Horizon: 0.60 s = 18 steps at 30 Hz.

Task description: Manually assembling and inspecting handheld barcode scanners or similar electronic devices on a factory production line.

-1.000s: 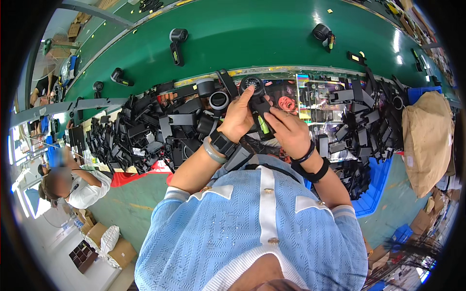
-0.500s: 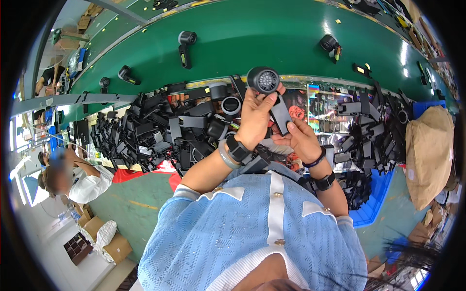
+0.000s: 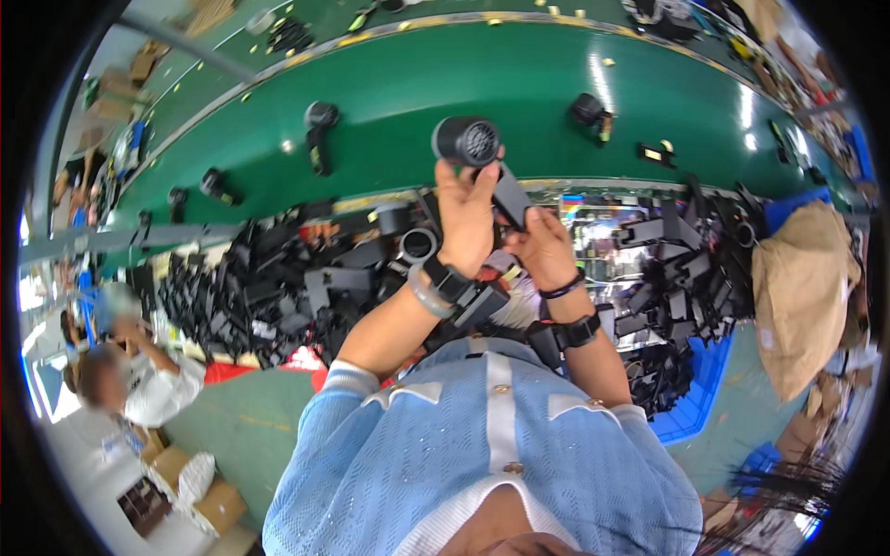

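A dark grey hair dryer (image 3: pixel 452 141) with a round grille and a flat black handle is held up in front of me, its head over the near edge of the green conveyor belt (image 3: pixel 408 83). My left hand (image 3: pixel 466 215) grips it where the head meets the handle. On the handle's lower end are the closed fingers of my right hand (image 3: pixel 547 248). Under my hands, a large heap of black plastic housing parts (image 3: pixel 246 296) spreads to the left. Beside my left wrist lies a round ring-shaped part (image 3: pixel 418 245).
More dryers, one of them a dark dryer (image 3: pixel 320 125), lie spaced along the belt. To the right is another heap of black parts (image 3: pixel 686 250), near a blue crate (image 3: pixel 691 412) and a brown paper sack (image 3: pixel 805 296). Someone in white (image 3: pixel 167 394) works at the left.
My view has shifted, so the belt and heaps appear lower and further left. Both hands have carried the dryer further out over the belt, keeping their grip.
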Motion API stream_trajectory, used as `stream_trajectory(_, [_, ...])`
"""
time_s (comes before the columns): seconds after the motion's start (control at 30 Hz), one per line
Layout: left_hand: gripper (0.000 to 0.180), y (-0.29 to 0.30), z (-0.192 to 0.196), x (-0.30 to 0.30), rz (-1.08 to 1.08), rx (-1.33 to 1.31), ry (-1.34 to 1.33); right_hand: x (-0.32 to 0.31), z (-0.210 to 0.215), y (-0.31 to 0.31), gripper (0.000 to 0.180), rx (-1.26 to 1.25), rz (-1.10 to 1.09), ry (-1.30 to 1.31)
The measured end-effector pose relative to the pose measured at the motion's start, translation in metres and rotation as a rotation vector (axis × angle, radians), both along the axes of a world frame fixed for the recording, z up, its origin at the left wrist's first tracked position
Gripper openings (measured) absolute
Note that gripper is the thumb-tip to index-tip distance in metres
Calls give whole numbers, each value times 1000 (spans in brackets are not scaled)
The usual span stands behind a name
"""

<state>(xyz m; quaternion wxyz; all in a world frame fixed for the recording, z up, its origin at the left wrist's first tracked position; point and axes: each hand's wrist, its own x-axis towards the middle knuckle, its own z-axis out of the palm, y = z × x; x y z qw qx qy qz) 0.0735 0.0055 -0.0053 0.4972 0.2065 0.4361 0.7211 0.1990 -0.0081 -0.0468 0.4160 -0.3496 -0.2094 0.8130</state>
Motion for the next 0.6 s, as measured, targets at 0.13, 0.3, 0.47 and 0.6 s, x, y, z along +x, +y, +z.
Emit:
stream_trajectory(0.13, [35,19,-1,12,25,15,34,1,-13,16,39,111,-36,-77])
stream_trajectory(0.3, [29,79,-53,-22,-112,-167,109,12,-22,68,41,113,106,-523])
stream_trajectory(0.47, [35,133,-112,-75,15,-435,728,61,-49,140,57,959,-455,-1686])
stream_trajectory(0.6, [49,144,-132,-94,-82,-528,1280,75,-79,176,55,879,-322,-1652])
